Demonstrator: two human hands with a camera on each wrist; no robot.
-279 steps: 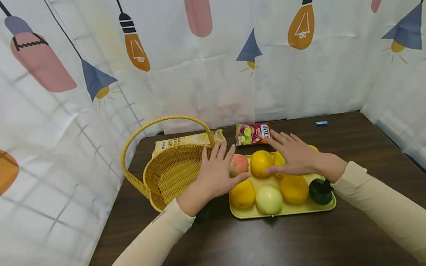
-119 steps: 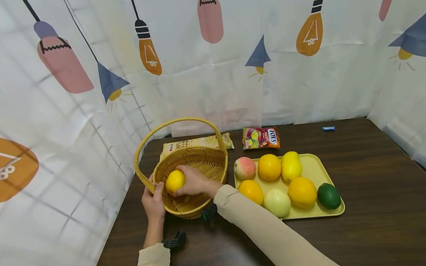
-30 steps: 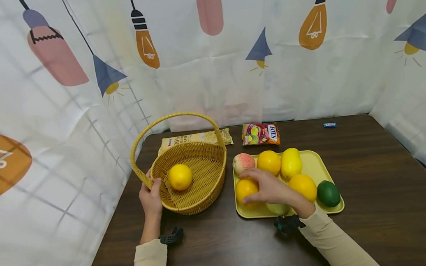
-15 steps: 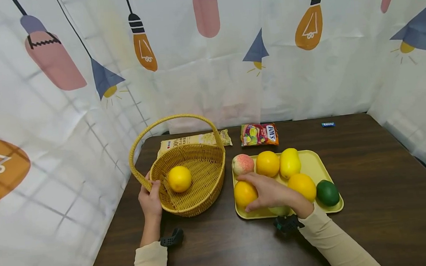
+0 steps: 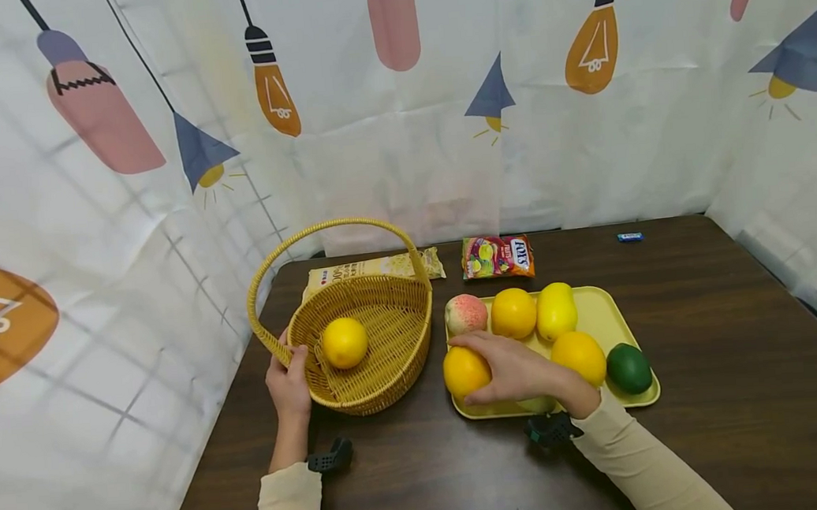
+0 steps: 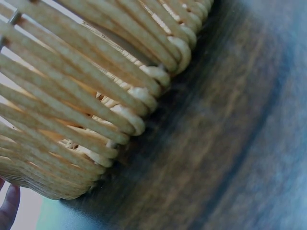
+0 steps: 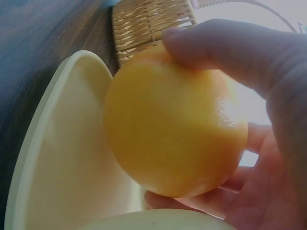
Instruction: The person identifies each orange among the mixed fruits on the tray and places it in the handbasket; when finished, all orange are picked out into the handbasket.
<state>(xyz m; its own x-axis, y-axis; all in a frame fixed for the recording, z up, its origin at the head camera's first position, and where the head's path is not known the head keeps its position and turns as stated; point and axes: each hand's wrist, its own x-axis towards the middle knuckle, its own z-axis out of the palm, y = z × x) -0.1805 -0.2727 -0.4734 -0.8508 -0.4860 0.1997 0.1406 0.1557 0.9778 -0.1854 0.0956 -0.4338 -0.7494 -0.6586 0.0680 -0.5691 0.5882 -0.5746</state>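
Observation:
With its fingers and thumb, my right hand [image 5: 516, 370] grips an orange [image 5: 465, 372] at the left end of the yellow tray [image 5: 600, 313]. In the right wrist view the same orange [image 7: 172, 127] fills the grasp, over the tray's corner. My left hand [image 5: 289, 386] holds the wicker basket [image 5: 394, 351] by its left side, near the handle's foot. A round yellow-orange fruit [image 5: 345, 343] lies inside the basket. Only the woven wall [image 6: 72, 91] and a fingertip show in the left wrist view. A pale green round fruit [image 5: 536, 404] is mostly hidden under my right hand.
Also on the tray are a peach [image 5: 466, 314], another orange [image 5: 514, 313], a yellow oblong fruit [image 5: 556, 312], a large orange fruit [image 5: 579, 358] and a dark green fruit [image 5: 628, 368]. Behind stand a candy bag [image 5: 497, 257], a beige packet [image 5: 381, 268] and a small blue item [image 5: 630, 237].
Over the last second my right hand has closed round the orange and shifted it slightly left, up from the tray. Earlier, it set the yellow-orange fruit in the basket. My left hand stays put.

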